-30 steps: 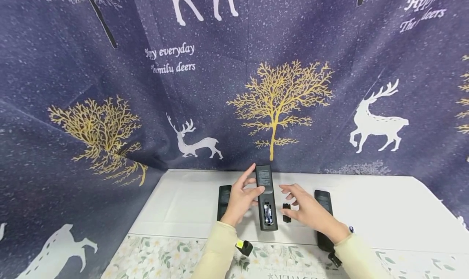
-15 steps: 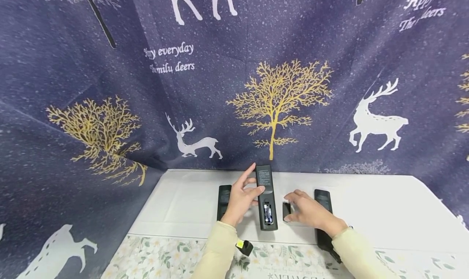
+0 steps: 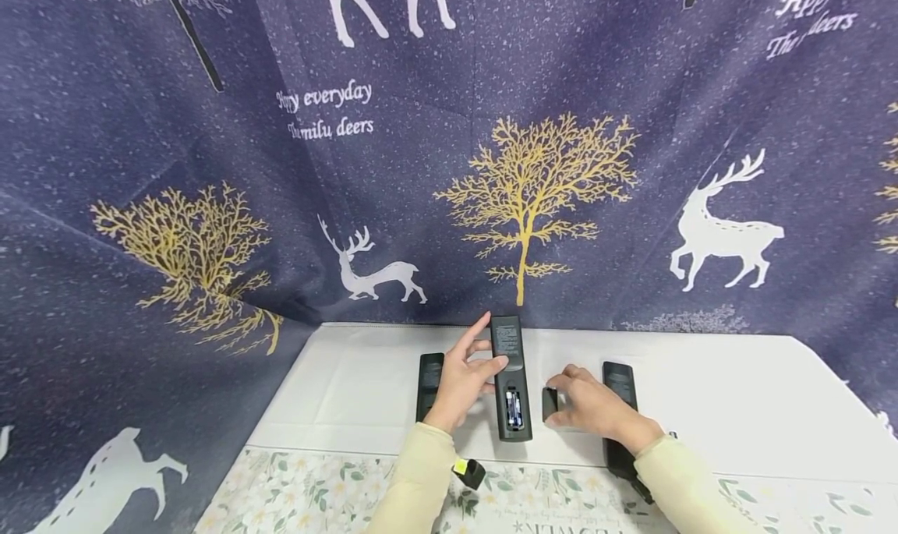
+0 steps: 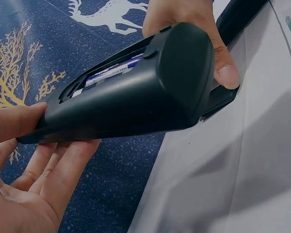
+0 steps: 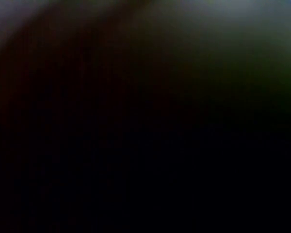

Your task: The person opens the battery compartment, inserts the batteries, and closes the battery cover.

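My left hand (image 3: pixel 463 386) grips a black remote control (image 3: pixel 508 337), its back turned up, with the thumb on its side and fingers beneath. The battery bay near its lower end is uncovered, and batteries (image 3: pixel 514 411) lie inside. Just right of the remote, my right hand (image 3: pixel 591 403) pinches a small black battery cover (image 3: pixel 550 405) by its edges. In the left wrist view, the remote (image 4: pixel 131 111) slants across the picture, and the cover (image 4: pixel 220 103) shows partly behind its end. The right wrist view is almost wholly dark.
A second remote (image 3: pixel 429 382) lies left of the left hand, partly hidden. Another remote (image 3: pixel 619 382) lies beneath the right forearm. A white sheet (image 3: pixel 351 397) covers the table, with floral cloth (image 3: pixel 295 487) at the front and a patterned curtain (image 3: pixel 393 167) behind.
My right hand has closed its fingers on the battery cover, which has turned so that its smooth side shows. The left hand and its remote stay in place.
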{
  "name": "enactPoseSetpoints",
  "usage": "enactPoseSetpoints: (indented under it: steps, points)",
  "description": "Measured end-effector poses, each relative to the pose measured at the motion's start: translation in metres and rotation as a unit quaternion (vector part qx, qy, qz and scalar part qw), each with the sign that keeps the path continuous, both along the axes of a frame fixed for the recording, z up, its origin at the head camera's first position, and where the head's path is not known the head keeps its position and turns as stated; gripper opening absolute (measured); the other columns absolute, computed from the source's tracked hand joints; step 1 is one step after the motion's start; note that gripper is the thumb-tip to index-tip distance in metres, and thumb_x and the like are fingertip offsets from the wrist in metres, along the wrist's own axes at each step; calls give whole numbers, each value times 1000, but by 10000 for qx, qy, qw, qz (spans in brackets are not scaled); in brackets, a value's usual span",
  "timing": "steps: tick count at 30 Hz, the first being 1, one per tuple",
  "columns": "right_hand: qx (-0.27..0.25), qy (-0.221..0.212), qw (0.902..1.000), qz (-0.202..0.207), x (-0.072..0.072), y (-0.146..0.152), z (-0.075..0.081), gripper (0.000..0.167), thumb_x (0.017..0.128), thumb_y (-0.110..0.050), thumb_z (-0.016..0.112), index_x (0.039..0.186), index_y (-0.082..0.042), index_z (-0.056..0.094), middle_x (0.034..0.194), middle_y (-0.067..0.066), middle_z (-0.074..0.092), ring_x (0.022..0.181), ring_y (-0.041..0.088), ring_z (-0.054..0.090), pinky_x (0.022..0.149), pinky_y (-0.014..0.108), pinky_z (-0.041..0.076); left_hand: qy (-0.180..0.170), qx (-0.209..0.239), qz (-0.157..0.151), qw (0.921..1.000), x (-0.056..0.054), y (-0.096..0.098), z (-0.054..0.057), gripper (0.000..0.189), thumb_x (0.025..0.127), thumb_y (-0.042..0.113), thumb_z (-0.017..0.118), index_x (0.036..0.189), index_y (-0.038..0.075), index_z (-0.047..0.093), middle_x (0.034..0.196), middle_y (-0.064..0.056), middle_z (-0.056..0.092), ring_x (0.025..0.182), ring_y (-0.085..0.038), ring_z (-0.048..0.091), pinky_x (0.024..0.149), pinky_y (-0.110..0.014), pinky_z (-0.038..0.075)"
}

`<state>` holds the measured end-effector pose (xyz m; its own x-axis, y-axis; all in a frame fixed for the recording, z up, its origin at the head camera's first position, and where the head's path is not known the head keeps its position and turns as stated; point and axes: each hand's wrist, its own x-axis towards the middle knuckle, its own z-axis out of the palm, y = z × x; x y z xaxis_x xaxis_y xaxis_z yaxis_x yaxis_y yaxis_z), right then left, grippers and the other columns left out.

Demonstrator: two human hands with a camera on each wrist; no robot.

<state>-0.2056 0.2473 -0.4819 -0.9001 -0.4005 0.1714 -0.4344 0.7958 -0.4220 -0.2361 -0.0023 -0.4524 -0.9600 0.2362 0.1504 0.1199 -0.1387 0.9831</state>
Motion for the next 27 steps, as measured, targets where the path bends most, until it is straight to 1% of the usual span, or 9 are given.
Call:
enactPoseSetpoints:
  steps: [2, 5, 8, 10, 13, 17, 21, 27]
  points:
    - [-88, 67, 9999, 54, 0, 1, 0, 49, 75, -22, 98, 115, -4, 75, 104, 2, 62, 94, 19, 56, 83, 42, 55, 6, -17, 4, 10000, 0, 0, 0, 74, 96, 5, 79, 158, 35, 53, 131, -17, 58, 90, -22, 74, 64, -42, 64]
    - [-204, 234, 9994, 123, 0, 2, 1, 44, 73, -21, 98, 106, -7, 73, 100, -1, 60, 91, 18, 57, 82, 40, 56, -8, -50, 9, 10000, 0, 0, -1, 74, 96, 5, 80, 157, 38, 54, 131, -16, 58, 90, -22, 74, 64, -40, 64]
    - [-296, 307, 9991, 78, 1, 2, 3, 41, 74, -20, 98, 102, -9, 70, 98, -2, 59, 88, 16, 56, 80, 39, 56, -9, -86, 24, 10000, 0, 1, -1, 75, 95, 6, 80, 156, 40, 54, 132, -15, 58, 90, -21, 74, 63, -39, 64]
    - [-359, 291, 9989, 23, 1, 1, 4, 39, 75, -20, 97, 101, -10, 69, 98, -3, 58, 88, 15, 58, 79, 37, 56, 3, -87, 23, 10000, 0, 1, -1, 75, 95, 5, 80, 157, 40, 53, 132, -16, 58, 90, -21, 74, 63, -39, 64]
    - [-536, 201, 9984, 33, 2, 1, 4, 38, 77, -19, 96, 102, -12, 68, 100, -4, 59, 88, 14, 61, 78, 35, 57, -5, -93, 32, 10000, 0, 1, -2, 76, 95, 5, 80, 158, 37, 52, 132, -15, 58, 90, -21, 74, 63, -39, 64]
    - [-897, 4, 9958, 166, 2, 0, 4, 37, 80, -12, 94, 104, -11, 66, 104, -2, 61, 91, 18, 67, 77, 33, 59, 8, -83, 24, 10000, -1, 1, -2, 76, 96, 7, 80, 160, 35, 51, 132, -15, 58, 90, -21, 74, 64, -39, 64]
    - [-1187, -173, 9923, 305, 3, 0, 4, 36, 82, -5, 91, 106, -9, 65, 106, 2, 63, 91, 18, 70, 74, 29, 60, 45, -87, 32, 9999, -1, 0, -2, 75, 95, 7, 80, 158, 39, 53, 132, -16, 58, 90, -22, 74, 63, -39, 64]
    - [-1226, -230, 9916, 354, 4, -1, 5, 34, 86, -3, 88, 109, -10, 64, 106, 2, 65, 84, 7, 66, 70, 28, 58, 12, -108, 32, 9999, 0, 0, -1, 75, 95, 8, 80, 154, 47, 54, 132, -13, 58, 91, -21, 74, 63, -38, 64]
